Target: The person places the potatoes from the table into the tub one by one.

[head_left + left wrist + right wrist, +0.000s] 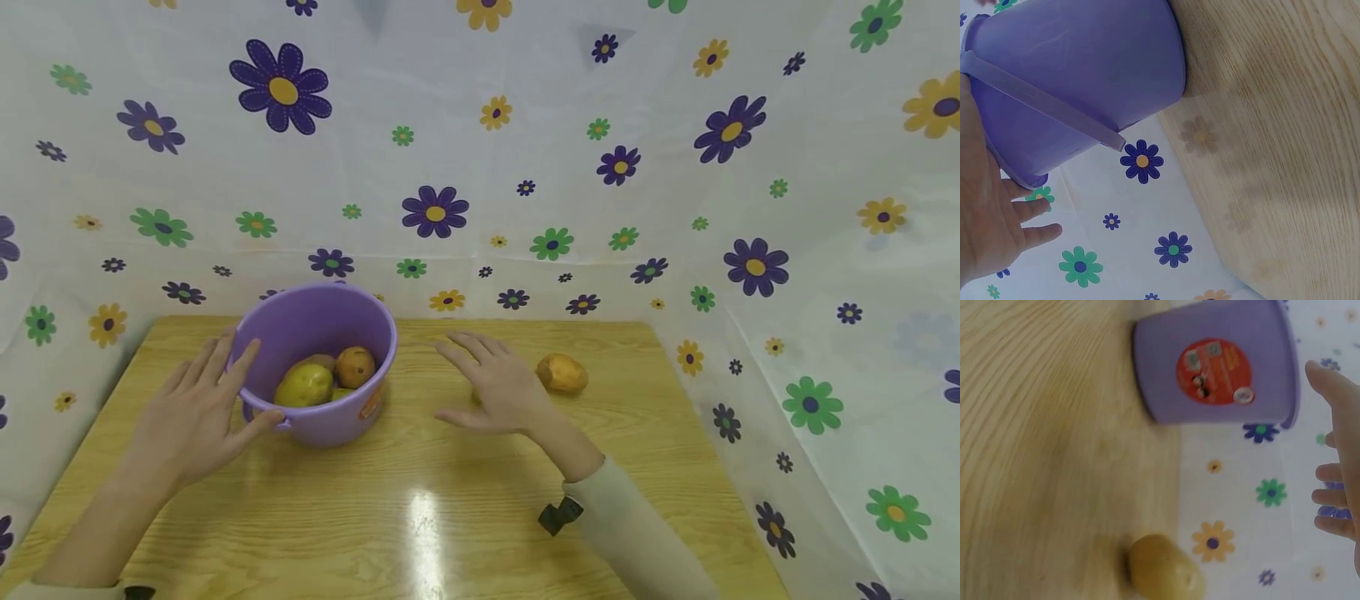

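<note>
A purple bucket [324,427] holding potatoes [306,386] stands just right of an outspread left hand [191,408]; the released right hand [498,387], fingers extended, hovers left of another potato [562,373].

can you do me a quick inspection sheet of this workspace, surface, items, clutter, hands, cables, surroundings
Surface: wooden table, with a bright glare streak near the front.
Job's things: purple bucket, upright, with several potatoes inside; one loose potato on the table, and what looks like another mostly hidden by the right hand.
Clutter: nothing seen.
Left hand: fingers extended at the bucket's rim; grip not evident.
Right hand: fingers extended, between bucket and loose potato, holding nothing visible.
Cables: nothing seen.
Surroundings: white flowered sheet behind the table and along both sides.
</note>
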A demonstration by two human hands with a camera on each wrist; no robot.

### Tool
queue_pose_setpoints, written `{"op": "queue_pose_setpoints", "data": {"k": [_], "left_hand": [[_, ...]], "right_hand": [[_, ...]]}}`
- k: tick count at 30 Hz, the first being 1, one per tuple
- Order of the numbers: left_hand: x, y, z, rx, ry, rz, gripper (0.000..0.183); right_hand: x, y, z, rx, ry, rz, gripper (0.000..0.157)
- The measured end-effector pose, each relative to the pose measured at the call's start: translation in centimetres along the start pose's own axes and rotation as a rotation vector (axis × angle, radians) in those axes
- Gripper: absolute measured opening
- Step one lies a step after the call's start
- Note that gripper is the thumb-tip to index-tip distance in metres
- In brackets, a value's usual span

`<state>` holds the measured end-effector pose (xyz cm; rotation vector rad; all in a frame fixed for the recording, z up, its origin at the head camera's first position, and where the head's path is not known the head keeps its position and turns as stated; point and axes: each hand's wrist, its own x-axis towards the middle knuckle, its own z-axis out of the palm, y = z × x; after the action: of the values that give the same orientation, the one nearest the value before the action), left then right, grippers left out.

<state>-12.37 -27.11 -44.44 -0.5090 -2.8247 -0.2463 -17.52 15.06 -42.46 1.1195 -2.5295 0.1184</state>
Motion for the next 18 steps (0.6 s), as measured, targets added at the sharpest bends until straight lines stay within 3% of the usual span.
{"op": "queue_pose_setpoints", "data": {"k": [8,18], "left_hand": [[0.1,-0.1,0.2,-0.007,0.014,0.005,0.100],[0.2,-0.1,0.1,-0.016,0.019,0.001,0.101]], "right_hand": [[-2.4,2.2,2.4,-0.014,-0.074,0.074,0.091],[-3.9,4.2,5.2,-0.049,-0.169,0.090,0.090]]}}
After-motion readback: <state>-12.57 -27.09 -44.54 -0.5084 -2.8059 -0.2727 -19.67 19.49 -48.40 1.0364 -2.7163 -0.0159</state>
